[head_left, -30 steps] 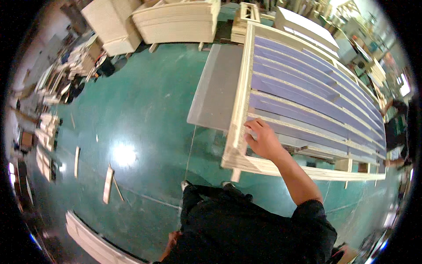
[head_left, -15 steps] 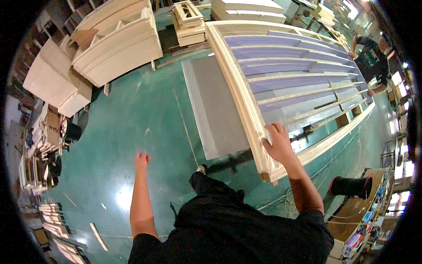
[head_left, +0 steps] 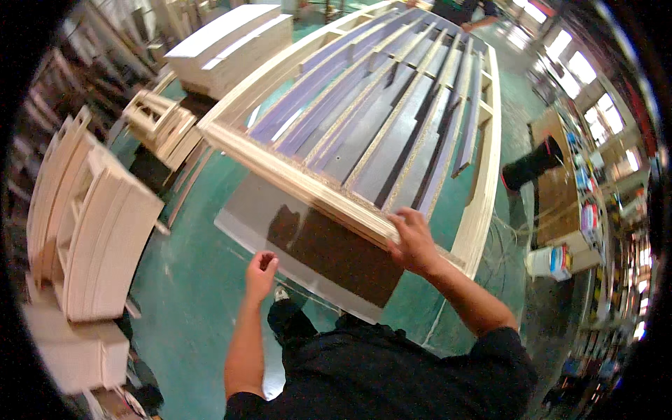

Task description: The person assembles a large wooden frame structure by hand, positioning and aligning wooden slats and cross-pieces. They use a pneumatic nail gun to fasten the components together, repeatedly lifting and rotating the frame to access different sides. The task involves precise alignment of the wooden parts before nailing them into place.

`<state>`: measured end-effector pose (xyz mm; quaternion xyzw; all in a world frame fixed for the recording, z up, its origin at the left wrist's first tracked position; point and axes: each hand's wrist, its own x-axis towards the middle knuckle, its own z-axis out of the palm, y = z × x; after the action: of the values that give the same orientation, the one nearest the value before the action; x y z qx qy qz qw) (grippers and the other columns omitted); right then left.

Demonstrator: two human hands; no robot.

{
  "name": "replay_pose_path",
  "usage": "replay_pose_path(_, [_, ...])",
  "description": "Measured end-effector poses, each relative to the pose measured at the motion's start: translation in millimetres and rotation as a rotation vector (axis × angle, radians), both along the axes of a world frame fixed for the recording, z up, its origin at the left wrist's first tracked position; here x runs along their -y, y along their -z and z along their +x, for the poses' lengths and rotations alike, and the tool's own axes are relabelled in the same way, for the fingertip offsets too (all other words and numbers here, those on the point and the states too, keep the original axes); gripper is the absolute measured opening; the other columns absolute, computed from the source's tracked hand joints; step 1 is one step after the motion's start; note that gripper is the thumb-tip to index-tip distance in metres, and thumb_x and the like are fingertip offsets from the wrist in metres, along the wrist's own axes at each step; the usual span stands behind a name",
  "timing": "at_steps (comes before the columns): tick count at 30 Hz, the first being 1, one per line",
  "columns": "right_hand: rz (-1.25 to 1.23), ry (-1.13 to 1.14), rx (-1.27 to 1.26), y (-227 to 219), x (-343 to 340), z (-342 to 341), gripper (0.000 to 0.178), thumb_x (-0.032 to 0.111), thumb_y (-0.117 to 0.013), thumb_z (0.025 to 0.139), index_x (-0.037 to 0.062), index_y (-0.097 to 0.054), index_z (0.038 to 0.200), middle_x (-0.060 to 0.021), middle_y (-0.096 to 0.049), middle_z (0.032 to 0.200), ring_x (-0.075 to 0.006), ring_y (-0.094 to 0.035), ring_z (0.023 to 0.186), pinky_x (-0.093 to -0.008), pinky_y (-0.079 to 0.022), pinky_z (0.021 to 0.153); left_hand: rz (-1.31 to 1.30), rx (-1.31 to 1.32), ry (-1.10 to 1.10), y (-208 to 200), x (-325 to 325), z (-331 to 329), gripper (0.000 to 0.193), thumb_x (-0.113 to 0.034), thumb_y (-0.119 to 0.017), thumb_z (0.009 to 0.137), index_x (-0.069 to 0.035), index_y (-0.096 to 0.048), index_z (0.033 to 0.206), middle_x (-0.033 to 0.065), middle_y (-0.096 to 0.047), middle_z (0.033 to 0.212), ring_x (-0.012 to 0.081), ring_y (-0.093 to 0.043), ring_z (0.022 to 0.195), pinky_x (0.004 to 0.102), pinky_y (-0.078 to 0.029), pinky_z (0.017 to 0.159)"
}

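- Two bare hands at the near edge of the wooden frame [head_left: 308, 183], which spreads away from the wearer above the green floor [head_left: 196, 280]
- Right hand [head_left: 414, 241]: at the near rail, left of the frame's near right corner, fingers bent over the top edge; can't tell from this angle whether they grasp the wood or only rest on it
- Left hand [head_left: 261, 275]: free of the frame, raised near the left part of the grey panel [head_left: 241, 210], fingers loosely curled toward the thumb, holding nothing visible
- Frame: pale timber around the outside, slats [head_left: 383, 133] with speckled top edges running lengthwise, purple faces between; rightmost slat stops short of the near rail
- Grey panel: lower than the frame, sticking out past its near edge toward the wearer, dark shadow across it
- Far edge of frame: a co-worker [head_left: 455, 10], mostly cut off by the top of the view
- Off the left edge: white-topped stack [head_left: 224, 45], then curved wooden pieces [head_left: 112, 238] nearer the wearer
- Off the right edge: black spool [head_left: 533, 164] and a white bucket [head_left: 549, 262]
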<state>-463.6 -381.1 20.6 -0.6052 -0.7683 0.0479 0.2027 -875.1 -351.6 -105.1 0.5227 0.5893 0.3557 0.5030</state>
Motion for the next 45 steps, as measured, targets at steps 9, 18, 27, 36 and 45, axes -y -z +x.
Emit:
replay_pose_path(9, [-0.17, 0.754, 0.336, 1, 88, -12, 0.092, 0.045, -0.086, 0.066, 0.0047, -0.044, 0.137, -0.0182, -0.047, 0.133, -0.0394, -0.046, 0.125, -0.0517, -0.038, 0.104, 0.954, -0.891, 0.521, -90, -298, -71, 0.094, -0.039, -0.089, 0.068, -0.003, -0.042, 0.141, 0.0192, -0.046, 0.143, 0.0403, -0.04, 0.136, 0.0517, -0.029, 0.115])
replay_pose_path(18, [-0.104, 0.699, 0.327, 31, 71, 23, 0.082, 0.055, -0.087, 0.057, 0.0044, -0.058, 0.115, -0.0144, -0.062, 0.109, -0.0355, -0.058, 0.106, -0.0491, -0.041, 0.094, 0.771, -1.209, 1.022, -104, -435, -66, 0.087, -0.061, -0.086, 0.06, -0.004, -0.056, 0.12, 0.0163, -0.061, 0.115, 0.0347, -0.055, 0.116, 0.0497, -0.038, 0.107])
replay_pose_path(27, [-0.118, 0.702, 0.433, 26, 66, 30, 0.078, 0.063, -0.087, 0.049, 0.0098, -0.062, 0.101, -0.0095, -0.061, 0.093, -0.0323, -0.059, 0.092, -0.0452, -0.044, 0.081, 1.054, -1.127, 1.052, -113, -442, -68, 0.076, -0.069, -0.084, 0.052, -0.007, -0.06, 0.087, 0.0099, -0.064, 0.091, 0.0312, -0.063, 0.09, 0.0452, -0.052, 0.078])
replay_pose_path(36, [-0.075, 0.674, 0.379, -10, 50, 7, 0.082, 0.061, -0.089, 0.047, 0.0104, -0.061, 0.104, -0.0083, -0.06, 0.091, -0.0302, -0.059, 0.09, -0.0432, -0.044, 0.079, 0.982, -1.15, 1.076, -160, -454, -82, 0.07, -0.062, -0.088, 0.055, -0.009, -0.06, 0.091, 0.0091, -0.064, 0.092, 0.0295, -0.062, 0.093, 0.0428, -0.047, 0.084])
replay_pose_path(45, [-0.064, 0.605, 0.368, -56, 16, -35, 0.08, 0.063, -0.089, 0.049, 0.0066, -0.059, 0.098, -0.01, -0.059, 0.089, -0.0327, -0.058, 0.086, -0.0438, -0.045, 0.075, 0.929, -1.15, 1.073, -274, -480, -131, 0.069, -0.056, -0.09, 0.055, -0.007, -0.059, 0.092, 0.0097, -0.062, 0.088, 0.0318, -0.062, 0.092, 0.0439, -0.046, 0.085])
